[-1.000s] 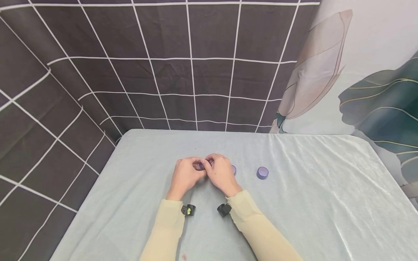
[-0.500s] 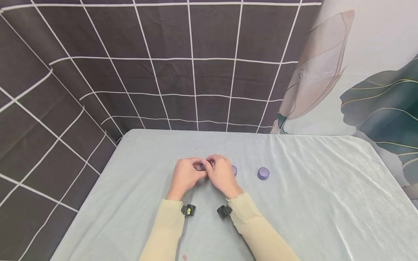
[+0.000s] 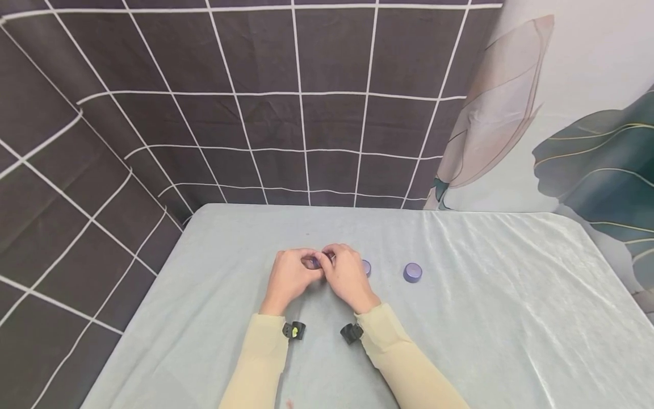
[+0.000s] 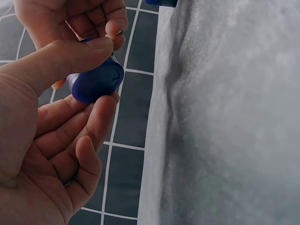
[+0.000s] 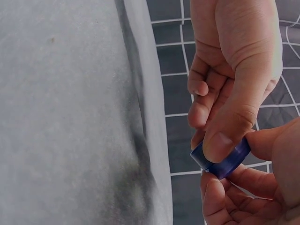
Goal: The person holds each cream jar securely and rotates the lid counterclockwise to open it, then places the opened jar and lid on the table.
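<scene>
Between both hands is a short purple cylinder [image 3: 315, 262], cap-like and mostly covered by fingers in the head view. In the left wrist view its flat, bluer end [image 4: 98, 83] faces the camera, with a faint raised mark. My left hand [image 3: 293, 275] pinches it with thumb and fingertips. From the other side, my right hand [image 3: 347, 276] grips it too, its thumb lying across the side of the cylinder [image 5: 234, 160] in the right wrist view. Just right of the right hand, a second purple cylinder [image 3: 367, 268] is partly hidden. A third purple cylinder [image 3: 413, 272] stands farther right.
Pale blue-grey cloth [image 3: 501, 318] covers the table. Behind and to the left hangs a dark curtain [image 3: 265, 119] with white grid lines; a leaf-patterned curtain [image 3: 572, 85] is at the right. Black wrist cameras [image 3: 294, 330] sit at both cuffs.
Both hands stay in nearly the same place, still holding the cylinder. The two cylinders on the cloth have not moved apart from a slight camera shift.
</scene>
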